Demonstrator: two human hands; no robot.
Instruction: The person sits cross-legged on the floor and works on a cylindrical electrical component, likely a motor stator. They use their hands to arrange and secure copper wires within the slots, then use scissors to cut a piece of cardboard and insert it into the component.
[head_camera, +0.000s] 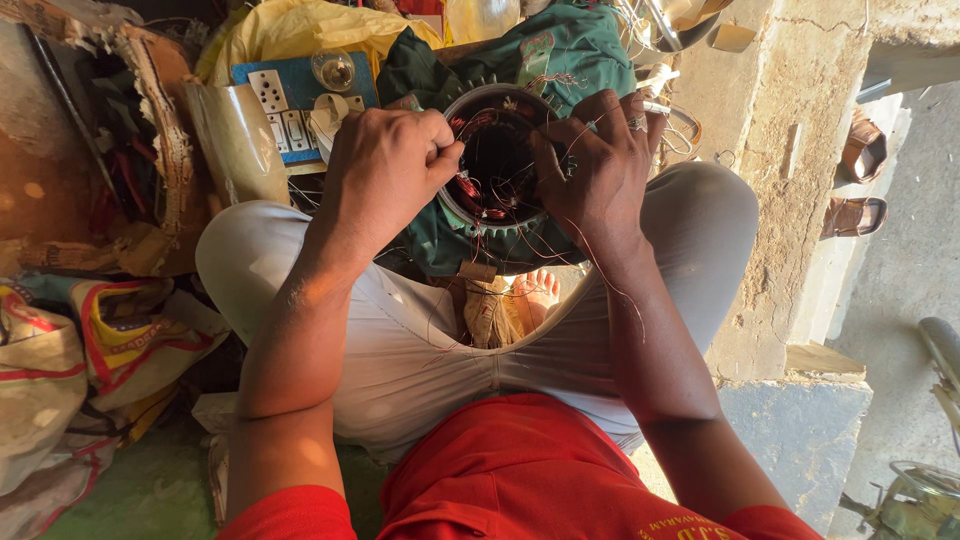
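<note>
A round motor stator (497, 170), dark green on the outside with a pale metal rim, sits tilted on the person's crossed legs, its bore facing up. Red-brown copper winding wire (470, 187) loops inside the bore, and loose strands trail over the white trousers (400, 350). The left hand (385, 170) is at the stator's left rim, fingers (440, 155) curled tight into a fist, pinching fine wire. The right hand (600, 165) rests over the right rim, fingers (555, 160) bent and pressed together on strands at the bore's edge. Behind the stator lies a blue switchboard (290, 95) with white sockets and switches, beside a yellow plastic bag (300, 30).
</note>
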